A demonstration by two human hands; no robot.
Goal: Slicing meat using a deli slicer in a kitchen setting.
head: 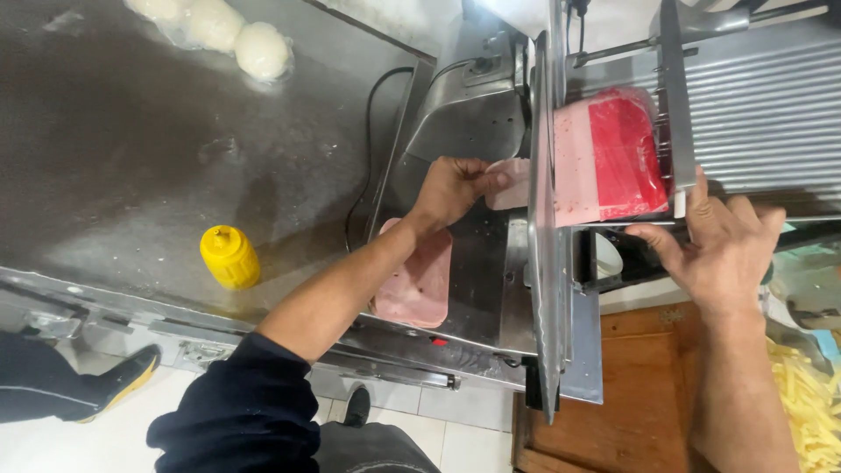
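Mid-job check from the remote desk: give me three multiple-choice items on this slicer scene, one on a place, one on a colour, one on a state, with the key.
1. Where does the stack of cut slices lie?
A. On the slicer's metal tray, under the left forearm
B. On the wooden board
C. Beside the white dough balls

2. What colour is the squeeze bottle on the steel counter?
A. Red
B. Yellow
C. Green

3. What is the left hand doing?
A. Resting flat on the counter
B. Gripping the bottle
C. Pinching a pink slice at the blade

Key: 1 A, the pink stack sits on the tray below the forearm. 2 B, bottle and cap are yellow. 3 C, thumb and fingers close on the slice coming off the meat block; the right hand is on the carriage.
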